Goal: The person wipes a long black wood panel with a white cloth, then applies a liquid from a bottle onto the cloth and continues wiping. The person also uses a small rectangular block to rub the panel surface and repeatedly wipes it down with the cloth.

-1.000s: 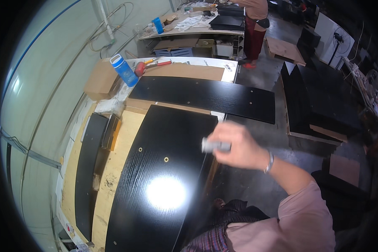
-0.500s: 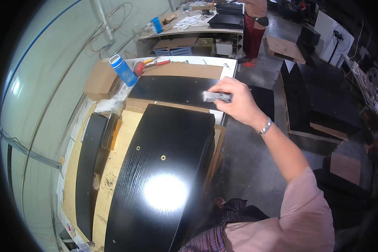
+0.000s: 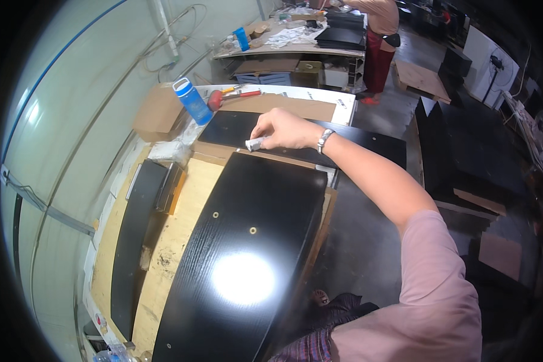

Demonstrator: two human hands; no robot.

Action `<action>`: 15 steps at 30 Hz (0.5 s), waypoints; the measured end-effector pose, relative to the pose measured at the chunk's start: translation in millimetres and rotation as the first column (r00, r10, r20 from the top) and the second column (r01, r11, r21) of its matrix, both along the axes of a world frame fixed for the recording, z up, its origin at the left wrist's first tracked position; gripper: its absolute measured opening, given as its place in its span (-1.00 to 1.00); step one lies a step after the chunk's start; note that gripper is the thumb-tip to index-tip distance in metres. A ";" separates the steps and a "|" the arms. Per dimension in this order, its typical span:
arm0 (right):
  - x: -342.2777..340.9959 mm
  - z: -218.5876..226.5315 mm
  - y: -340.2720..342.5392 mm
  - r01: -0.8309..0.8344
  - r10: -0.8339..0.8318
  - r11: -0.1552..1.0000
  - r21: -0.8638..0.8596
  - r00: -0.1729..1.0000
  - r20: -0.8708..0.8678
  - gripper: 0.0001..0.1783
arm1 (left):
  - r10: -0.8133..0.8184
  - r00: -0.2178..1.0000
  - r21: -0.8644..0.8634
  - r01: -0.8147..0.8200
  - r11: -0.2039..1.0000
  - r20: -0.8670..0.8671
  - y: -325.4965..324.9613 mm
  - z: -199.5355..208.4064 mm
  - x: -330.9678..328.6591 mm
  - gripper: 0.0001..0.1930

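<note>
Reaching across the workbench [image 3: 345,110] from the right, the right hand [image 3: 285,129] that I watch from afar pinches a small whitish pad [image 3: 254,144], thumb and fingers drawn narrow around it. The pad is over the near long edge of the rear black panel [image 3: 363,140]; I cannot tell whether it touches. Just below the pad, a thin brown strip [image 3: 213,151] runs between that panel and the front black panel [image 3: 235,241], whose left edge curves. Left of that curve I see a pale yellow board [image 3: 175,265], then a slim black piece [image 3: 136,241]. To the right, the rear panel's end juts out over grey floor [image 3: 362,241], with a black stack [image 3: 470,157] across it. Beyond the rear panel's left end are a blue bottle [image 3: 193,102] and a red mallet [image 3: 216,100]. The left hand is outside my view, so I cannot tell its grip
</note>
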State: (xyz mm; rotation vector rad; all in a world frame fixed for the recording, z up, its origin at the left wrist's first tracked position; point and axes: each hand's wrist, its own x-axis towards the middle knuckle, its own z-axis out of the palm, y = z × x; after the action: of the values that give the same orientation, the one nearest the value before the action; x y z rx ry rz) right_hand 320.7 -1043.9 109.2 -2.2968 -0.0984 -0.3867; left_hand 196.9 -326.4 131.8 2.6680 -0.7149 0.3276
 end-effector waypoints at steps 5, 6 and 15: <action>37.5 -6.8 16.9 -0.027 0.030 0.999 0.034 0.997 -0.070 -0.68 | 0.077 0.995 -0.013 -0.078 0.997 -0.057 6.0 -3.8 -1.5 -0.50; 46.8 -9.0 16.1 0.022 -0.024 0.999 -0.048 0.999 -0.043 -0.67 | 0.075 0.996 -0.018 -0.076 0.997 -0.054 7.5 -4.8 -1.0 -0.50; 32.4 -10.2 -6.2 -0.096 0.085 0.992 -0.084 0.988 -0.127 -0.65 | 0.126 0.975 0.005 -0.127 0.992 -0.185 -36.2 20.9 9.1 -0.61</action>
State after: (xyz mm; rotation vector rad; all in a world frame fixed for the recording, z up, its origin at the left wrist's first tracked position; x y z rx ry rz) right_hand 353.0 -1050.1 98.9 -2.3893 -0.1605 -0.1966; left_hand 206.0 -362.6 152.6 2.6984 -0.4877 0.1116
